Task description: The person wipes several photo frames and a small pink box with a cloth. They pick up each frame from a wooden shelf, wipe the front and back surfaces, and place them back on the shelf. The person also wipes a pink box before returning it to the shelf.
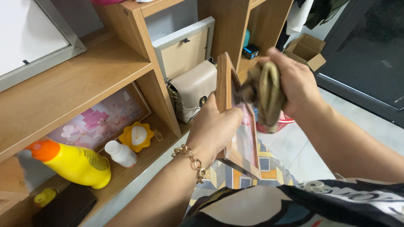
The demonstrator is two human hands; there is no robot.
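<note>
Close beside shelf edge (166, 98), left hand (214, 128) grips frame (246, 143).

You have 2 hands in view: your left hand (214, 126) grips 1 wooden picture frame (242, 126), your right hand (294, 84) bunches 1 cloth (265, 94). The shelf (84, 71) carries 3 more frames, 1 yellow bottle (78, 164), 1 small white bottle (121, 153), 1 yellow candle holder (136, 136) and 1 beige handbag (194, 89).
</note>
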